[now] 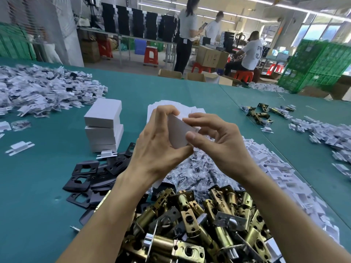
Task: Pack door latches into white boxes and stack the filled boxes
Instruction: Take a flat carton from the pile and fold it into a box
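Though the heap of brass-coloured tubular door latches (199, 221) lies nearest, cut off by the bottom edge between the two forearms, neither hand holds one. They look heavy and stiff, with sharp-cornered face plates. I judge the round barrel the safest place to take hold, as the pieces are tangled and may drag neighbours along.

Just beyond, both hands are raised over a drift of small clear plastic bags (195, 171), whose dark contents are too blurred to name. The left hand (157, 147) curls its fingers over the top edge of a thin white cardboard box piece (177, 130), thumb under the lower edge. The right hand (218, 141) pinches its right side between thumb and forefinger. The card seems light and easily creased, so it is best held by edges and folds. The left palm hides much of it, so I cannot tell how far it is formed.

On the near left, flat black metal strike plates (89, 173) lie on the green table (38, 186). Farther left stands a stack of closed white boxes (103, 128), contents unseen. Behind the hands, a fan of flat white card blanks (165, 104) is mostly hidden.
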A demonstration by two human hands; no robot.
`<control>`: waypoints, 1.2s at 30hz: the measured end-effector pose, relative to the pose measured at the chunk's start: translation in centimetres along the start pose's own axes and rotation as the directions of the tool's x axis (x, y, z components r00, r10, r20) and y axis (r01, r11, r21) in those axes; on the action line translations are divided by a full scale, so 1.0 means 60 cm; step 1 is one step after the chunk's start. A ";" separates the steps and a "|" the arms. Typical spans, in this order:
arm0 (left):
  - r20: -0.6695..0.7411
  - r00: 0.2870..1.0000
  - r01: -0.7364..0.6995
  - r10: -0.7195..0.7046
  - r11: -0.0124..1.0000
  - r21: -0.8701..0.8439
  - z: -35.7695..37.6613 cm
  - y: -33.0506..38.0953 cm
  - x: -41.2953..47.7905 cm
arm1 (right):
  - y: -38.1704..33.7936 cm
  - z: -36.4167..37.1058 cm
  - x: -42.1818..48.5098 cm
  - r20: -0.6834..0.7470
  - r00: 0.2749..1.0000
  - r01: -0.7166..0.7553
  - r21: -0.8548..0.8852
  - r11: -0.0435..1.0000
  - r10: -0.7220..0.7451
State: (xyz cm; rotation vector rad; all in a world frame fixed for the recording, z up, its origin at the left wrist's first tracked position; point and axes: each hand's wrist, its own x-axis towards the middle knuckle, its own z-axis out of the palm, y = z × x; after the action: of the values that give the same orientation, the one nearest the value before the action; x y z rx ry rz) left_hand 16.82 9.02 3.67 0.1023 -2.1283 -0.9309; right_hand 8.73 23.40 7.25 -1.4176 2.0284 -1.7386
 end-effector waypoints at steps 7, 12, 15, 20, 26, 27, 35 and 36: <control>0.001 1.000 0.000 0.000 0.995 -0.105 0.001 -0.001 0.001 | -0.006 0.012 0.001 -0.120 0.993 0.013 -0.037 0.999 -0.017; -0.253 0.943 0.155 -0.216 0.958 -0.240 0.005 0.020 0.009 | -0.004 -0.002 0.008 -0.371 0.912 0.130 -0.136 0.982 -0.172; 0.302 0.787 0.554 -0.538 0.402 -0.729 -0.005 0.022 0.020 | 0.005 -0.001 0.001 -0.269 0.903 0.245 -0.320 0.915 -0.336; 0.686 0.668 0.687 -0.289 -0.116 -0.717 -0.020 0.011 0.020 | 0.020 0.008 -0.016 0.047 0.907 0.388 -0.476 0.789 -0.417; 0.495 0.654 0.626 -0.572 0.042 -0.779 -0.011 -0.010 0.028 | 0.020 0.007 -0.013 0.289 0.956 0.201 -0.538 0.819 -0.044; 0.411 0.644 0.613 -0.645 0.115 -0.781 -0.012 -0.015 0.029 | 0.019 0.005 -0.013 0.319 0.946 0.140 -0.537 0.832 0.047; 0.350 0.685 0.521 -0.639 0.094 -0.848 -0.041 -0.038 0.031 | 0.016 -0.011 -0.030 0.694 0.573 -0.005 -0.529 0.849 0.436; 0.341 0.696 0.513 -0.632 0.105 -0.852 -0.040 -0.039 0.030 | 0.015 -0.015 -0.034 0.720 0.542 -0.011 -0.510 0.860 0.434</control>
State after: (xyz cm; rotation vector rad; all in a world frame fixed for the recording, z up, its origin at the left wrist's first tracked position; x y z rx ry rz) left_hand 16.74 5.27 4.30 0.4363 -1.0645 -2.4401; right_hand 8.82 25.36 5.89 -1.5368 1.9228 -0.2866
